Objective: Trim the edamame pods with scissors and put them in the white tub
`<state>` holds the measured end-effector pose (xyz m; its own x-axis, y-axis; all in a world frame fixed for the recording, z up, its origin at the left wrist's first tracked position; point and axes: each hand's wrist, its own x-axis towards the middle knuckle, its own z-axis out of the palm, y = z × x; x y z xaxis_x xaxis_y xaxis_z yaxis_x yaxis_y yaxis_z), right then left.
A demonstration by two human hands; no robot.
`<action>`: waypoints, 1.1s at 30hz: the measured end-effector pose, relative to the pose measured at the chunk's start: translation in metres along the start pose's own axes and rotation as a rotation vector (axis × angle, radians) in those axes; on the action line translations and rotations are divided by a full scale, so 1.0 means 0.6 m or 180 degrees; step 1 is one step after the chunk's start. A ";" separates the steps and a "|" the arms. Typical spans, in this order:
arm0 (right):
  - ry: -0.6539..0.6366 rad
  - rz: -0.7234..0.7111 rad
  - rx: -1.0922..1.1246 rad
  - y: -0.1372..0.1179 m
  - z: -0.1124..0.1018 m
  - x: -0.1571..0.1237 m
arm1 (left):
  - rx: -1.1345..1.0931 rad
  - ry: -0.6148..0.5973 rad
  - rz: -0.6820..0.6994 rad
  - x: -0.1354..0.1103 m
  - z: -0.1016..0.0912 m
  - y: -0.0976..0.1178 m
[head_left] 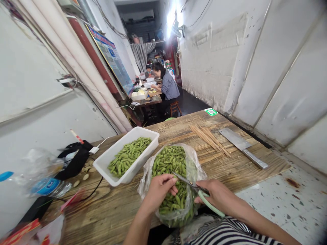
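My right hand [213, 192] grips scissors [204, 195] with pale green handles, their blades pointing left toward my other hand. The fingers of my left hand [163, 187] are pinched together at the blade tips, on what looks like a green soybean pod [175, 176], mostly hidden by the fingers. Both hands are above a clear plastic bag [195, 163] full of green soybean pods [170, 158]. To the left of the bag stands a white plastic tub [152, 147] holding more pods [130, 154].
Bamboo skewers [211, 139] and a cleaver [236, 139] lie right of the bag on the wooden table [102, 211]. A plastic bottle [48, 186], a black cable and wrappers crowd the left side. Two people sit at a farther table, one in a striped top [170, 86].
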<state>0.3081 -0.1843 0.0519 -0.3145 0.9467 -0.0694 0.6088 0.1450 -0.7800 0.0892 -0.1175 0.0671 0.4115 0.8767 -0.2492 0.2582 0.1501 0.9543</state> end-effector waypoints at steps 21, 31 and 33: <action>-0.0957 -0.0157 0.1578 -0.012 -0.015 -0.011 | -0.2650 0.0728 -0.0320 0.000 0.015 -0.006; -0.0414 -0.0009 0.1106 -0.027 -0.008 -0.008 | -0.1997 0.0412 -0.0106 -0.008 0.037 -0.012; -0.0337 0.0085 0.1007 -0.024 -0.002 -0.006 | -0.1827 0.0427 -0.0110 -0.008 0.039 -0.015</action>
<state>0.3013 -0.1892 0.0638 -0.3855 0.9115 -0.1437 0.3667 0.0085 -0.9303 0.1052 -0.1335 0.0556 0.2875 0.9114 -0.2944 -0.2601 0.3701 0.8918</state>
